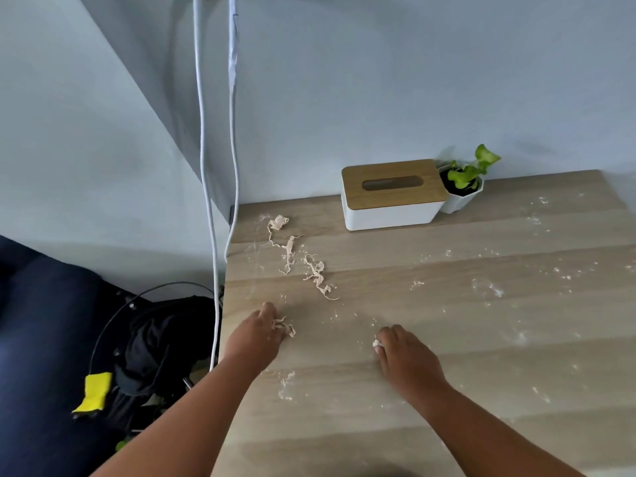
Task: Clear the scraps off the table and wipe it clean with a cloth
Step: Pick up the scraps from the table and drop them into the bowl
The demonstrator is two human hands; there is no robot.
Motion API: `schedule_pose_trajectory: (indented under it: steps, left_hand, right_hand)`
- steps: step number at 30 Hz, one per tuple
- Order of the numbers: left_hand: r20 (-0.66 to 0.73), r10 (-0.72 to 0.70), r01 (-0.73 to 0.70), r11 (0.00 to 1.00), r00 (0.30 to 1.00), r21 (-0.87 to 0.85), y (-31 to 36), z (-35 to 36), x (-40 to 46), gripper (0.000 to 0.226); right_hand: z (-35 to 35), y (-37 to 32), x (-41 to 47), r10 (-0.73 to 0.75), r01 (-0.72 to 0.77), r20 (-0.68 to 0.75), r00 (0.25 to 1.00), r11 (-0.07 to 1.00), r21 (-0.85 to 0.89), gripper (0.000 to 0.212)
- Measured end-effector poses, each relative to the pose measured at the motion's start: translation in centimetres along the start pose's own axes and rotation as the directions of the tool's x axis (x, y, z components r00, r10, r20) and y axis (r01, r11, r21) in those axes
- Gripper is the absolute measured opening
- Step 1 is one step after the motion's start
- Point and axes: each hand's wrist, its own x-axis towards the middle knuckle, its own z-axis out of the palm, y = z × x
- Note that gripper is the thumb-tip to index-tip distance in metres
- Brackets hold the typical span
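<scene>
Home room: wooden table, tissue box, potted plant, dangling cables.

You find no text, label, brand, number or sign that can be read anywhere in this view.
</scene>
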Motion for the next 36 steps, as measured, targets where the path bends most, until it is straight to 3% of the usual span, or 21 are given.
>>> schedule_pose_trajectory:
  steps: [3, 8, 12, 16, 21, 26, 31, 33, 36]
  left_hand:
    - [0.030, 0.054, -0.054, 0.999, 0.998, 0.001, -0.5, 0.2, 0.1, 0.014]
    - [0.041, 0.034, -0.039, 0.991, 0.999, 0.127, -0.1, -0.4, 0.2, 0.011]
    - [0.021, -0.002, 0.002, 1.000, 1.000, -0.010, -0.3, -1.2, 0.0, 0.012]
    - [0.016, 0.088, -0.085, 0.986, 0.996, -0.145, -0.9, -2.1, -0.3, 0.009]
    - [0.016, 0.127, -0.124, 0.985, 0.992, -0.117, -0.8, -3.3, -0.8, 0.007]
    - [-0.052, 0.103, -0.109, 0.984, 0.993, -0.139, -0.2, -4.2, -1.1, 0.021]
    - [-0.062, 0.080, -0.091, 0.976, 0.995, -0.198, 0.2, -4.7, -1.0, 0.023]
    - [-0.053, 0.061, -0.072, 0.970, 0.997, -0.232, 0.3, -4.7, -0.7, 0.021]
    - [-0.058, 0.064, -0.079, 0.950, 0.996, -0.301, 0.4, -4.7, -0.2, 0.017]
  right_hand:
    - [0.1, -0.6, -0.3, 0.008, -0.008, -0.011, 1.000, 1.000, -0.030, 0.025]
    - [-0.6, -1.7, -0.5, 0.061, -0.059, -0.018, 0.998, 0.995, 0.085, 0.019]
    - [-1.1, -2.2, 0.0, 0.076, -0.075, -0.003, 0.997, 0.986, 0.151, 0.020]
    - [-2.1, -2.8, 0.5, 0.024, -0.029, 0.041, 0.999, 0.993, 0.118, 0.023]
    - [-3.4, -3.6, 0.5, -0.003, 0.002, 0.010, 1.000, 0.993, 0.121, 0.007]
    - [-4.2, -5.0, 1.0, -0.077, 0.076, 0.019, 0.997, 0.995, 0.059, 0.022]
    - [-5.0, -6.7, 1.9, -0.081, 0.077, 0.033, 0.996, 0.992, 0.100, 0.008]
    - [-5.2, -7.0, 2.3, -0.101, 0.094, 0.048, 0.994, 0.987, 0.127, 0.013]
    - [-5.0, -7.1, 3.0, -0.175, 0.165, 0.097, 0.980, 0.981, 0.102, 0.039]
